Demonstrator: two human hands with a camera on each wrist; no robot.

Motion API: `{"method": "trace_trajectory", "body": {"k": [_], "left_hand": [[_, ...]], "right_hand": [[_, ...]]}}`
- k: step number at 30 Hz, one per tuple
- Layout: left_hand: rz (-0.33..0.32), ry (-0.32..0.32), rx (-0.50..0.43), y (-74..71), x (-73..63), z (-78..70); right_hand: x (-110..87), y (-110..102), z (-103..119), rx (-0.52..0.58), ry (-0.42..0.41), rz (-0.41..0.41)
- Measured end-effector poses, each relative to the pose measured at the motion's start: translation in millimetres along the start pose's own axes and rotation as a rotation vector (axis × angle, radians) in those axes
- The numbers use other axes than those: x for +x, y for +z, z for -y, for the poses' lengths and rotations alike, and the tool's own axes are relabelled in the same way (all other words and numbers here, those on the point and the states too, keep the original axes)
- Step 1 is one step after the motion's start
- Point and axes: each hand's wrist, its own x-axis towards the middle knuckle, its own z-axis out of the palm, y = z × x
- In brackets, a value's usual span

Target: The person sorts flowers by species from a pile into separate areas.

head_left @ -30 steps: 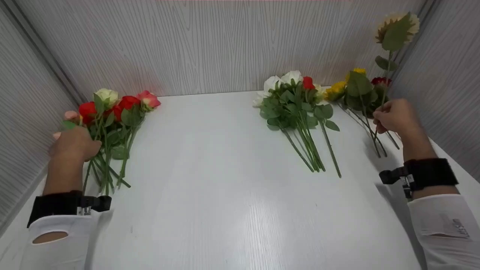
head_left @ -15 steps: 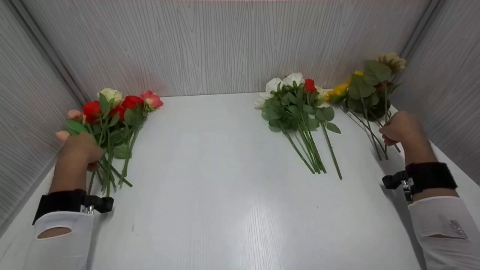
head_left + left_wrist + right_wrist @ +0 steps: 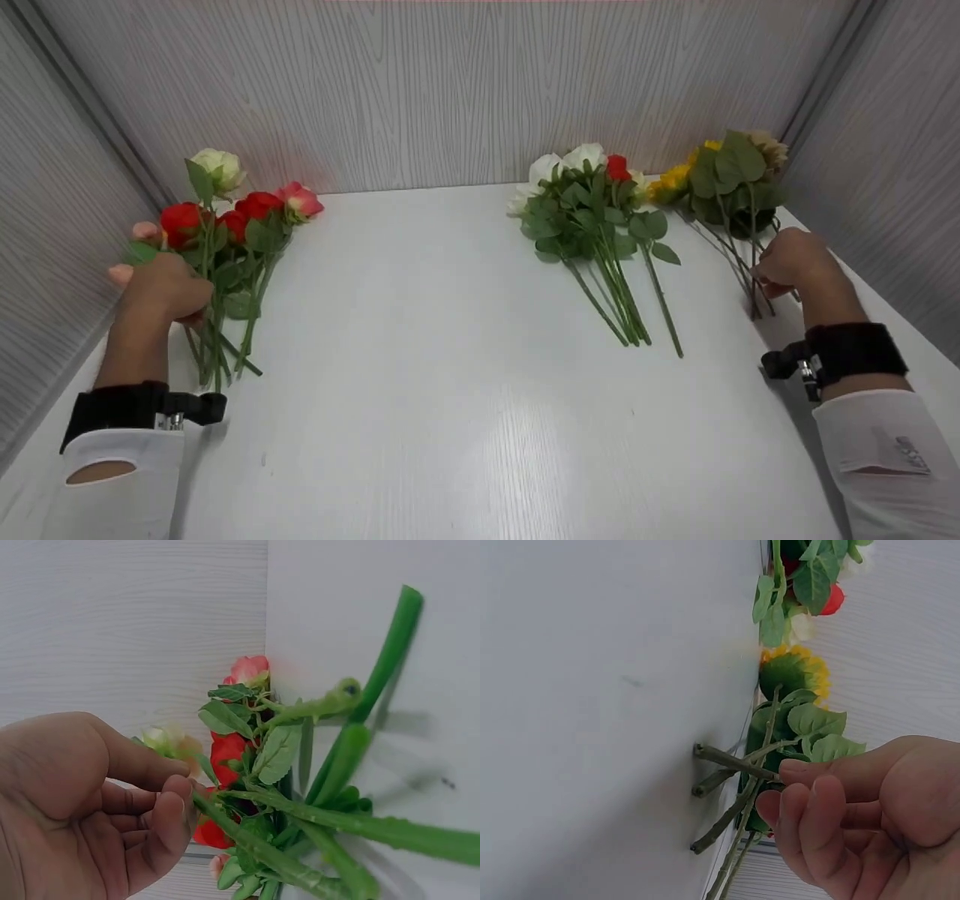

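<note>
At the left flower heap, my left hand [image 3: 163, 289] pinches the stem of a pale cream-green rose [image 3: 219, 171] between thumb and index finger. Its bloom stands above the red roses [image 3: 182, 223] around it. The left wrist view shows the pinched stem [image 3: 251, 841] among other thick green stems. On the right, my right hand [image 3: 791, 262] pinches a stem [image 3: 739, 762] with thumb and fingertips. The cream-coloured flower [image 3: 771, 151] lies low over the right heap, next to yellow sunflowers [image 3: 670, 184] and large green leaves [image 3: 742, 161].
A bunch of white roses [image 3: 585, 156] with one red rose [image 3: 617, 168] lies right of centre, stems toward the front. A pink rose [image 3: 300, 201] and peach buds [image 3: 146, 231] are in the left heap. Grey wood-grain panels [image 3: 450, 90] border the white table [image 3: 420, 360].
My right hand has lowered the cream-coloured flower from upright down onto the right heap. My left hand has raised the pale rose a little above the left heap.
</note>
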Motion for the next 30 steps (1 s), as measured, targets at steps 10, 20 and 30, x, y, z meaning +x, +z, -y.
{"method": "trace_trajectory", "body": {"k": [10,20,30], "left_hand": [[-0.109,0.048,-0.134,-11.3,-13.7,-34.3],[-0.091,0.113,-0.321,4.0,-22.8,-85.2],[0.002,0.201,-0.466,21.7,-29.7,-119.4]], "right_hand": [[-6.9,1.1,15.5,0.073,-0.028,-0.078],[-12.9,4.5,44.1,0.197,-0.059,-0.147],[-30.6,5.6,78.8,0.382,-0.163,-0.219]]}}
